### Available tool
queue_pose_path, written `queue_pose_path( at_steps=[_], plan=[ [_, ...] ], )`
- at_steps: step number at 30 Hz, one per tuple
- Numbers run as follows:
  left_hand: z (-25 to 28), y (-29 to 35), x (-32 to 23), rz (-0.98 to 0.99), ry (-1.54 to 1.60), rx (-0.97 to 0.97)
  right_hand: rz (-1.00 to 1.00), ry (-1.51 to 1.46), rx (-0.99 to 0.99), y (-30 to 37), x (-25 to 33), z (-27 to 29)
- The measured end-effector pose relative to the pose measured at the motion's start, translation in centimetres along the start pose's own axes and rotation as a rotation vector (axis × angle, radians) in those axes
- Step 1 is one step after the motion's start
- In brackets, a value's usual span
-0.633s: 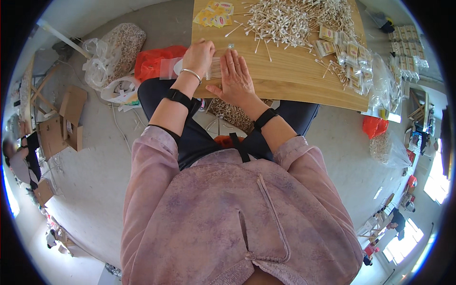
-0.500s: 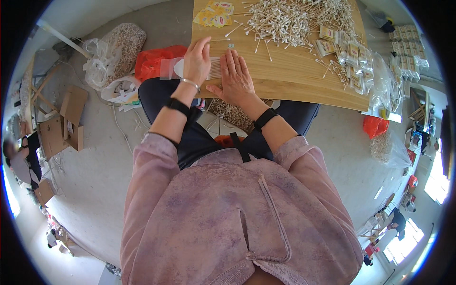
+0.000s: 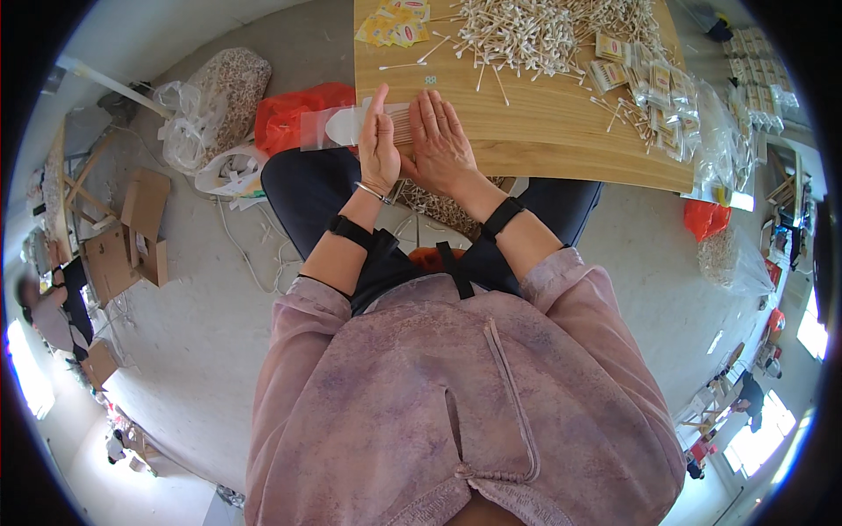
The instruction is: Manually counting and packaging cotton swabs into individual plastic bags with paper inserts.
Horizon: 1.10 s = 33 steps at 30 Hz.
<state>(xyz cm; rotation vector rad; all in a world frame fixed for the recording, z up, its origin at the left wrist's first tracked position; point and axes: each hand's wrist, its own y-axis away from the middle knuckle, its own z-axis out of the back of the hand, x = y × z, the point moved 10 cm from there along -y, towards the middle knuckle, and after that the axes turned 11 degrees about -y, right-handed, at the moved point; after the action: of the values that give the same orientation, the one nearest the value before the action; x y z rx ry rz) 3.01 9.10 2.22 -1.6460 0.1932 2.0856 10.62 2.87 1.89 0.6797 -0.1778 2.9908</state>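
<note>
My left hand [image 3: 379, 149] stands on its edge at the table's near side, fingers stretched and thumb up, holding nothing. My right hand [image 3: 441, 145] lies palm down beside it, its fingers flat and the palm partly over a row of cotton swabs [image 3: 401, 125]. The swabs lie side by side between the two hands; their ends are hidden. Left of my left hand, a clear plastic bag [image 3: 316, 131] with a white rounded piece [image 3: 342, 127] in or on it overhangs the table edge. A loose cotton swab [image 3: 402, 66] lies beyond my left fingertips.
A big heap of cotton swabs [image 3: 522, 37] covers the far table [image 3: 544, 118]. Yellow printed cards [image 3: 392, 26] lie far left, filled packets [image 3: 660, 92] at the right. On the floor are a red bag [image 3: 298, 110], a swab-filled sack [image 3: 230, 83] and cardboard boxes [image 3: 140, 219].
My left hand has shifted right and turned onto its edge, closer to the right hand. More of the clear bag and white piece shows. My right hand stays flat over the swabs.
</note>
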Motion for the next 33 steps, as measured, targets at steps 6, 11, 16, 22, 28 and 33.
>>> queue_pose_path(
  at_steps=[6,11,16,22,28,33],
  plan=[
    [-0.2,-0.3,0.8,0.031,0.190,-0.016,0.024,0.005,0.021,0.2,0.4,0.0],
    [-0.1,-0.5,0.9,0.027,0.324,-0.027,0.017,0.000,0.010,0.1,0.6,0.1],
    [0.2,-1.0,0.7,0.054,0.258,-0.011,-0.014,-0.014,-0.009,-0.1,0.3,-0.2],
    [0.6,0.0,1.8,0.109,0.320,0.020,-0.033,-0.012,-0.010,-0.8,0.5,-0.5],
    [0.2,0.0,2.0,0.110,0.319,0.016,0.002,0.013,-0.004,-1.2,0.7,-0.7],
    [0.7,-0.2,1.4,0.073,0.280,-0.020,0.023,-0.013,-0.009,-1.2,1.1,-0.4]
  ],
)
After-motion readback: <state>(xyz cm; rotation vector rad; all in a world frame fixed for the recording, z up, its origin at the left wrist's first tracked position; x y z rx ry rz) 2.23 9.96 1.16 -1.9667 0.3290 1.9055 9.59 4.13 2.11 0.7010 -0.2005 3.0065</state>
